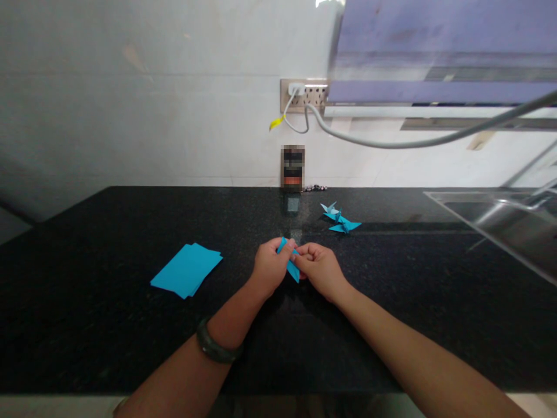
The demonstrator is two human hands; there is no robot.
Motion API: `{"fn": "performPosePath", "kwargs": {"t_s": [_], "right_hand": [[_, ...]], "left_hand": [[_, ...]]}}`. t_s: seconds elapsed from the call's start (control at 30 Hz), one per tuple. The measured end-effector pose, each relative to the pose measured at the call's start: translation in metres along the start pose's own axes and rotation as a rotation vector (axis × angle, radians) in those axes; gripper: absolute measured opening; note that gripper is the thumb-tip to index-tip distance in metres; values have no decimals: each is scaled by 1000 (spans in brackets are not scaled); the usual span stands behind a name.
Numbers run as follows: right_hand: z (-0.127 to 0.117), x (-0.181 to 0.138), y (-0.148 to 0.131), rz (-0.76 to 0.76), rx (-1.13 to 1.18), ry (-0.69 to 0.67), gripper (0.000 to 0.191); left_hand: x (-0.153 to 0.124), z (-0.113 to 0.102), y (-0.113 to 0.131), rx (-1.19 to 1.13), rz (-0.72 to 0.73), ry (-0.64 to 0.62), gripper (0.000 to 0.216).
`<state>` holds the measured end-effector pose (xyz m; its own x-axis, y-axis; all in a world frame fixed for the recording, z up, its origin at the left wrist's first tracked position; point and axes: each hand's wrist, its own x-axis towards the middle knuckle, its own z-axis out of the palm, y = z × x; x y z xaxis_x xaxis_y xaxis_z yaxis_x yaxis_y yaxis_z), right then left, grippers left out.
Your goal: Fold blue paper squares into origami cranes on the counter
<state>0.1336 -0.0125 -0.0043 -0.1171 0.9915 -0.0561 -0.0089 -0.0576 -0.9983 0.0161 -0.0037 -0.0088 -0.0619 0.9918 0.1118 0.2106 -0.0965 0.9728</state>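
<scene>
A folded piece of blue paper [293,271] is held just above the dark countertop, slanting between both hands. My left hand [272,265] is closed on its upper left part, thumb on top. My right hand [321,268] pinches its right edge with thumb and fingers. Parts of the paper are hidden behind the fingers. To the left lies a small stack of blue paper sheets [186,270], slightly fanned. Beyond my right hand, several folded paper cranes [344,225] in blue and lighter blue sit close together.
A phone [293,168] leans upright against the wall, with a beaded strap [315,187] beside it. A metal sink [500,215] is set into the black countertop [108,232] at right. A grey cable [391,144] hangs across from the wall socket [315,96].
</scene>
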Motion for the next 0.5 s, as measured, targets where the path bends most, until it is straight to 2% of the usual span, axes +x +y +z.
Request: {"fn": "performPosePath", "kwargs": {"t_s": [0.3, 0.5], "right_hand": [[0, -1, 0, -9, -2, -9, 12], [0, -1, 0, -11, -19, -3, 13]], "left_hand": [[0, -1, 6, -100, -87, -26, 25], [-1, 0, 11, -265, -171, -34, 22]]}}
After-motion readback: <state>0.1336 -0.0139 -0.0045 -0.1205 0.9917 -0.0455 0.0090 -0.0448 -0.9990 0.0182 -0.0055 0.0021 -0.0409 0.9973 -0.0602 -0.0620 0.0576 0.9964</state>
